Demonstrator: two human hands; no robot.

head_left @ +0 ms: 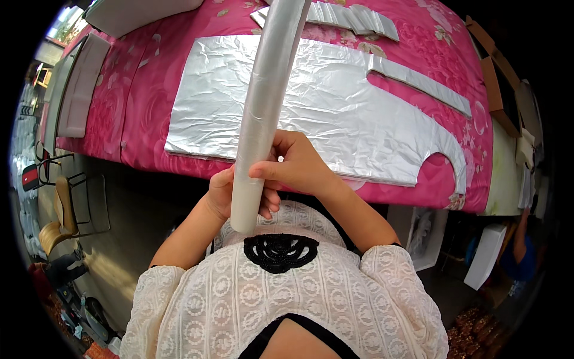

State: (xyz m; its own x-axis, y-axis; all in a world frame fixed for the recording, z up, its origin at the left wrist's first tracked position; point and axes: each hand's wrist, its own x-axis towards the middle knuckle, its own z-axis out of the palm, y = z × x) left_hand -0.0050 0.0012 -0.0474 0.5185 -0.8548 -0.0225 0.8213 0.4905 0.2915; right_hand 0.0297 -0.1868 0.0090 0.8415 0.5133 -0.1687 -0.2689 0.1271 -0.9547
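A long roll of translucent whitish plastic film [263, 102] stands slanted in front of me, its lower end close to my chest and its upper end running out of the top of the head view. My left hand [222, 192] is wrapped round it near the lower end, some fingers passing behind. Just above, my right hand [299, 164] grips the roll with the thumb in front; its other fingers are partly hidden behind. Beyond the roll lies a flat, creased silver sheet [341, 113], perhaps several layers, with curved cut-outs and strap-like strips on its right side.
A pink flowered cloth [143, 107] covers the table. Folded silver pieces [353, 19] lie at the far side. White boxes [78, 90] stand at the left, a brown cardboard box [499, 90] at the right. A chair [64, 206] is at lower left; another person's arm [521, 233] shows at right.
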